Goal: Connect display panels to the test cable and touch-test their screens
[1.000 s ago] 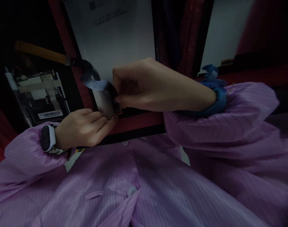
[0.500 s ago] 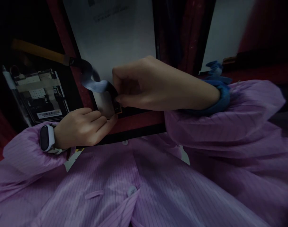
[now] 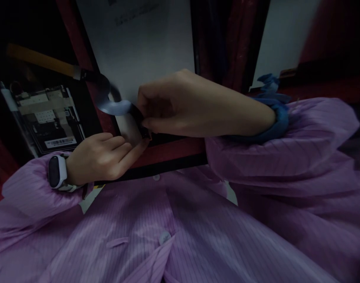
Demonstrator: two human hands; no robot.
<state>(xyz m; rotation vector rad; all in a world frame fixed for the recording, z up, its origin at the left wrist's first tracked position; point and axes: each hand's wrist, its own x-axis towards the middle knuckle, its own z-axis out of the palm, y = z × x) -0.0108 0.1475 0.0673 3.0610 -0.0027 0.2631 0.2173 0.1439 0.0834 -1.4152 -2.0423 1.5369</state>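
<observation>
At the fingertips of the right grip (image 3: pixel 182 104), the dark end of a flat flex ribbon cable (image 3: pixel 116 108) is found pinched between thumb and forefinger. The left grip (image 3: pixel 104 159) is curled, its forefinger tip at or just beside that same end; whether it also pinches cannot be told. Leftward of the right grip, the cable bends, bluish-grey, over a pale printed panel (image 3: pixel 144 51) and leads to an orange flex strip (image 3: pixel 41 57). A barcode-labelled circuit board (image 3: pixel 48 118) lies to the left of the left grip and farther from the body.

Judged by appearance, the cable is light, limp across its flat and springy at the bend, and smooth enough to slide under a fingertip. It is probably fragile: a sharp crease or hard tug could harm it. The sounder hold is by the edges of the end piece, clear of any contacts, leaving the bend loose.
</observation>
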